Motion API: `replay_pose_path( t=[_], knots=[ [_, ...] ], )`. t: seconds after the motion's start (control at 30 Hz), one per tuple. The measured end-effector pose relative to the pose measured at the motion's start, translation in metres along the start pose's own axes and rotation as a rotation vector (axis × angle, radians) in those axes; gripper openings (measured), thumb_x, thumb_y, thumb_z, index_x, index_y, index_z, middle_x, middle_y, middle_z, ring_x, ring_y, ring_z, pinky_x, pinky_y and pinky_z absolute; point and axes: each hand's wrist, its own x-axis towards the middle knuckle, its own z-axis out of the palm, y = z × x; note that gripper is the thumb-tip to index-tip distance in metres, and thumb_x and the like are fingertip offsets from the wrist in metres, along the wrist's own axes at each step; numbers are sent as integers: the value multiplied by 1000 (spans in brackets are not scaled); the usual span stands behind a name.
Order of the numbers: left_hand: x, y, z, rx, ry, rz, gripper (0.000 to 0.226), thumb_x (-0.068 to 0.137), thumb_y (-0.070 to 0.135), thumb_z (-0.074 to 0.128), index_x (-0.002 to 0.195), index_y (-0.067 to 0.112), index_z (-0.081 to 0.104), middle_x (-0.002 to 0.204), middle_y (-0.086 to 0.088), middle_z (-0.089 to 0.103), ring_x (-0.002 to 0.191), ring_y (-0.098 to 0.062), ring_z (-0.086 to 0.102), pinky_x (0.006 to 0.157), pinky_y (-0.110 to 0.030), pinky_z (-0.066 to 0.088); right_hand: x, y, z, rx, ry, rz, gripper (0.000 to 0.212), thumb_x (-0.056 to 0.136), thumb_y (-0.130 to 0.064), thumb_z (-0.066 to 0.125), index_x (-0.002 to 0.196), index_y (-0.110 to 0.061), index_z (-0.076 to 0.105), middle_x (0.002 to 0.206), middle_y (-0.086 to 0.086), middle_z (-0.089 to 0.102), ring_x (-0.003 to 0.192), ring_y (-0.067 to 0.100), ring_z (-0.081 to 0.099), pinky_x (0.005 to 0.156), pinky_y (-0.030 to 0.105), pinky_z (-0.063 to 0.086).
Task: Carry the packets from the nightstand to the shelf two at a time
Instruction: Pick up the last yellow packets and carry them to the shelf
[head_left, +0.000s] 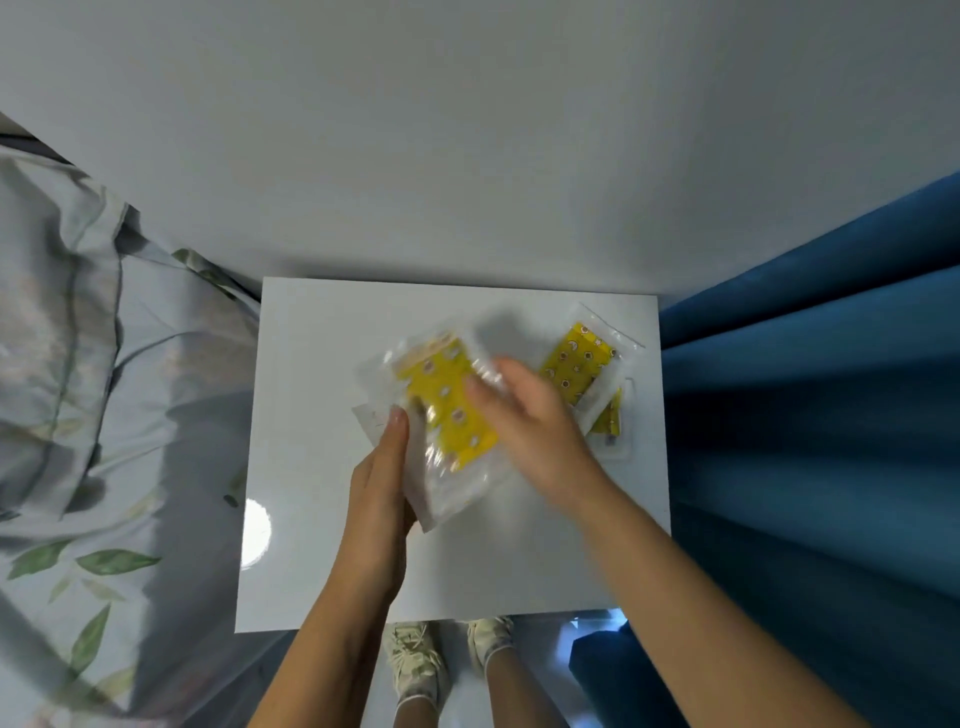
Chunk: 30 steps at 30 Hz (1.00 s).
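Head view looks down on the nightstand (322, 545). Her left hand (382, 483) grips a clear packet (447, 415) by its edge, thumb on top, tilting it up off the surface, seemingly with another tucked behind. Her right hand (524, 415), blurred, lies with fingers stretched across its yellow face, probably squaring the pair for carrying. More packets (584, 366) lie beside the curtain (810, 415).

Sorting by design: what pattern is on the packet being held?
Yellow with small round light motifs, inside clear plastic packet; head view.
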Motion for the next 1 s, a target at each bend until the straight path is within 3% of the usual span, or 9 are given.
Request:
replay_pose_path(
  t=[0.07,0.13,0.2,0.27,0.4,0.53,0.8,0.9,1.0],
  knots=[
    [-2,-1,2,20,96,36,33,80,55,66,77,23,75,88,-10,73,85,-23,68,82,-38,51,-13,5,6,-199,-182,-6,34,92,-35,58,80,-4,58,65,0,47,63,10,43,60,32,37],
    [-4,-3,2,31,184,90,23,88,36,64,82,16,73,82,-9,75,78,-22,71,74,-33,55,-15,4,1,-231,-208,29,36,92,-37,59,70,-9,60,58,6,52,57,10,45,56,35,41],
    [-6,-5,-1,16,229,76,19,89,32,64,83,16,71,79,-5,76,76,-20,72,69,-31,55,-8,2,-9,-165,-83,65,28,90,-34,64,74,-12,70,70,10,70,57,11,59,61,36,52],
    [-8,-5,-6,-7,281,57,18,88,32,64,83,16,70,75,0,75,75,-19,72,68,-30,56,9,7,-26,-129,212,20,6,85,-26,72,85,-20,71,78,0,71,67,12,65,69,34,54],
    [-11,-8,-15,-35,328,36,18,89,33,64,82,17,68,68,4,73,70,-16,70,69,-31,55,44,26,-63,-330,787,254,82,70,-44,81,135,-9,45,134,9,49,127,28,44,101,39,40],
    [-15,-14,-19,-32,334,25,16,89,33,63,85,18,67,67,7,73,62,-8,70,61,-27,54,63,43,-61,-534,727,548,113,53,-66,79,137,-5,35,141,14,36,131,31,33,99,47,38],
    [-23,-21,-23,22,333,16,16,89,33,64,83,19,68,71,5,75,69,-12,72,66,-29,54,72,37,-55,-685,710,314,81,61,-45,86,122,-14,43,118,7,63,119,28,50,91,40,30],
    [-27,-20,-24,31,324,19,16,89,32,64,84,19,69,69,6,75,65,-9,71,59,-22,54,73,29,-49,-406,683,139,57,67,-31,86,112,-10,59,103,3,68,100,25,65,87,29,45],
    [-29,-19,-29,37,322,26,16,89,33,63,84,19,68,69,8,74,63,-7,71,55,-18,52,65,20,-47,9,796,36,21,77,-34,79,81,-17,67,81,-5,68,81,18,68,80,35,58]
  ],
)
